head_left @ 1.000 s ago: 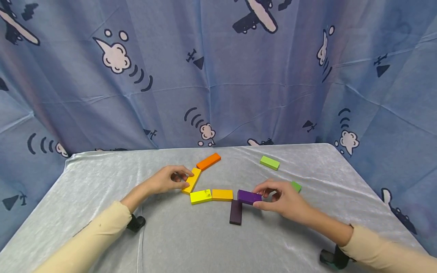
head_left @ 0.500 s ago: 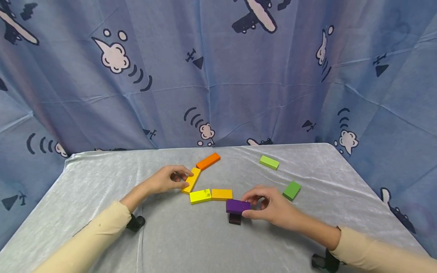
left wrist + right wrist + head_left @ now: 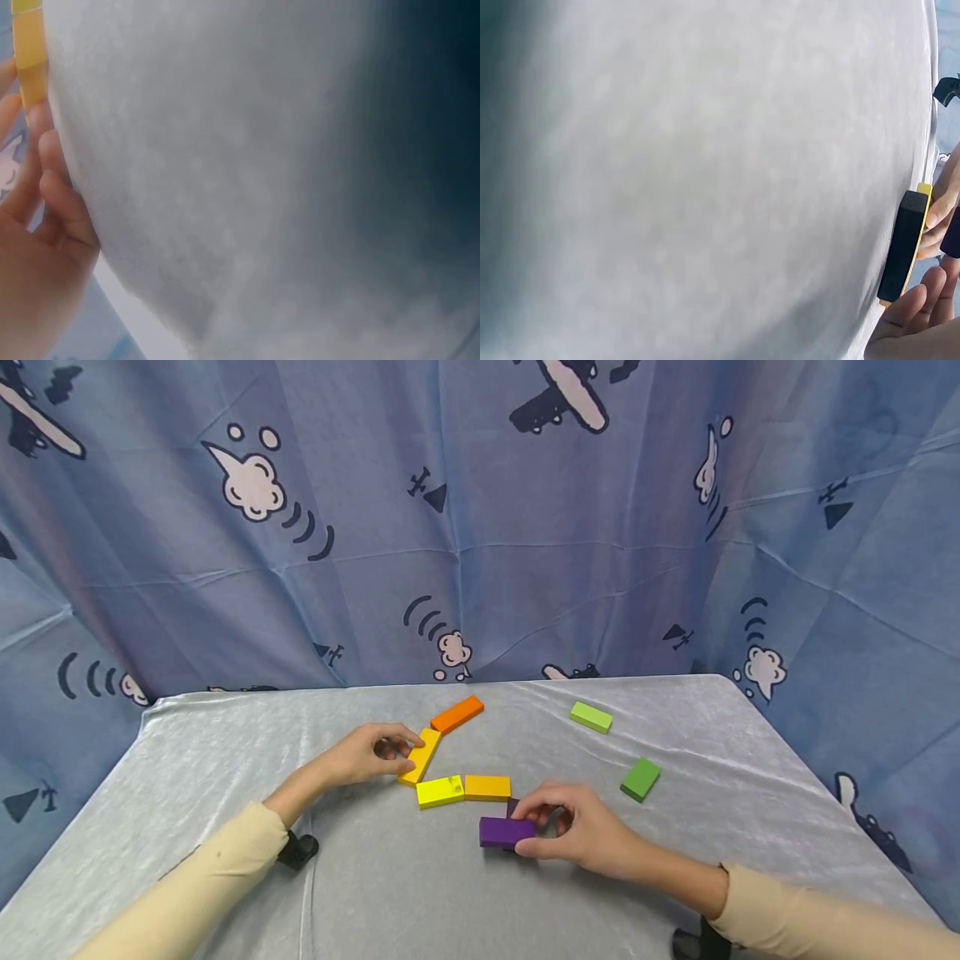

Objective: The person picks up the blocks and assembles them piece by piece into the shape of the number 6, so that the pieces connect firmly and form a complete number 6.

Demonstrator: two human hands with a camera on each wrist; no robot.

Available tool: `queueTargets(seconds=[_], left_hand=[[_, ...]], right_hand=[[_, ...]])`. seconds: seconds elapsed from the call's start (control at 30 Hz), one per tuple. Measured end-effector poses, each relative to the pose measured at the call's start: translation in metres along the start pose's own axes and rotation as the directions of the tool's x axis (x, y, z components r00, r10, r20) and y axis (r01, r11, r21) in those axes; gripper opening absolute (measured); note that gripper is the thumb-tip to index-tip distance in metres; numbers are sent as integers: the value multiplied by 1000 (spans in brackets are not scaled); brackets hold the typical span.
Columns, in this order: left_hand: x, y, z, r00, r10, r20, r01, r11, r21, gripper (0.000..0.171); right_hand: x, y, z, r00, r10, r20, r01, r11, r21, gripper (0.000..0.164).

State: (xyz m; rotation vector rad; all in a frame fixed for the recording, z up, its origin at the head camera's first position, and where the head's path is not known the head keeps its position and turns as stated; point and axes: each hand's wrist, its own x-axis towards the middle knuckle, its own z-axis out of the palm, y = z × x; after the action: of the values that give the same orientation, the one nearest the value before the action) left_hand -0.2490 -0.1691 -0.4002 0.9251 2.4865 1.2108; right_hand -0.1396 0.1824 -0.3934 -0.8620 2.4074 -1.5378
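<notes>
Right hand (image 3: pixel 577 828) pinches the purple block (image 3: pixel 501 832) across its long sides near the 3 o'clock end, thumb and fingers parted by just its width; probably light, stiff, smooth, hard to break, best held there. Left hand (image 3: pixel 367 752), fingers curled, holds the golden block (image 3: pixel 425 755) at 10 o'clock. Dark block (image 3: pixel 513 807) sits mostly hidden beneath, amber block (image 3: pixel 487 788) crowds 11, green block (image 3: pixel 641 779) well apart at 2.
</notes>
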Motion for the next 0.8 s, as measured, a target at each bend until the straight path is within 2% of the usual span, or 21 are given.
queueTargets(seconds=[0.37,0.63,0.8], left_hand=[[0,-1,1,1000,1,-7,-1,1000,23,29],[-1,-1,1,1000,-5,-3,5,1000,15,31],[0,0,0,1000,1,-4,-1,1000,15,31]], right_hand=[[-1,-2,13,1000,14,8,-14,1000,-7,26],[-2,-4,18,996,80,29,-80,997,15,25],[-1,-5,19,995,91,38,-92,996,9,25]])
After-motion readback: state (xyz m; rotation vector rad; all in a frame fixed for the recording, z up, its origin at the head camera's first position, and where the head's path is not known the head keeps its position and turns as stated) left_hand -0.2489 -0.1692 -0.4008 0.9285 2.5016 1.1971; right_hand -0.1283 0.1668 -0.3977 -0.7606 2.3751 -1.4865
